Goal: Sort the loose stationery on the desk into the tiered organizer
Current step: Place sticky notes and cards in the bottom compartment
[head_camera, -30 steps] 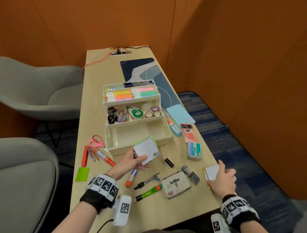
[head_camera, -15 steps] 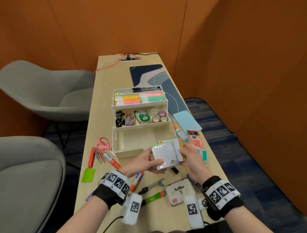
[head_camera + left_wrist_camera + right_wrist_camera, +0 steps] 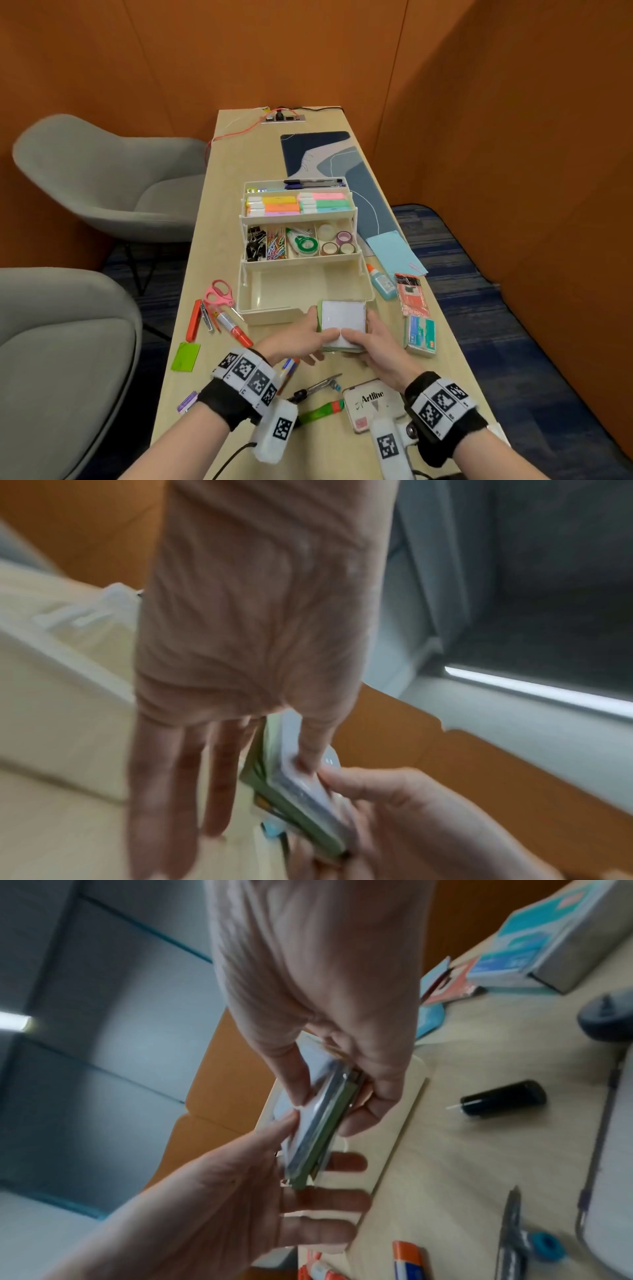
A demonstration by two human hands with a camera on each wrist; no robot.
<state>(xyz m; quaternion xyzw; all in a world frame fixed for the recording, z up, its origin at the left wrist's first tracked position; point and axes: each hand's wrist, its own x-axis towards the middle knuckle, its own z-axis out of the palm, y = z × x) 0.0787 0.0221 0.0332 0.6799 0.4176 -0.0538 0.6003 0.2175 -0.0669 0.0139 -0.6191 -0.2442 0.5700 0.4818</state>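
Both hands hold a stack of note pads (image 3: pixel 343 320) just at the near right corner of the organizer (image 3: pixel 274 310), over its front wall. The left hand (image 3: pixel 294 342) pinches the stack, thumb on the white top sheet and fingers beneath; the right hand (image 3: pixel 371 346) pinches it the same way from the other side. Left of the organizer lie pink scissors (image 3: pixel 219 293) and a red marker (image 3: pixel 234 329); right of it lie a glue bottle (image 3: pixel 379 279) and a box (image 3: pixel 421 334). Nearer than the organizer sits an ink pad tin (image 3: pixel 371 404).
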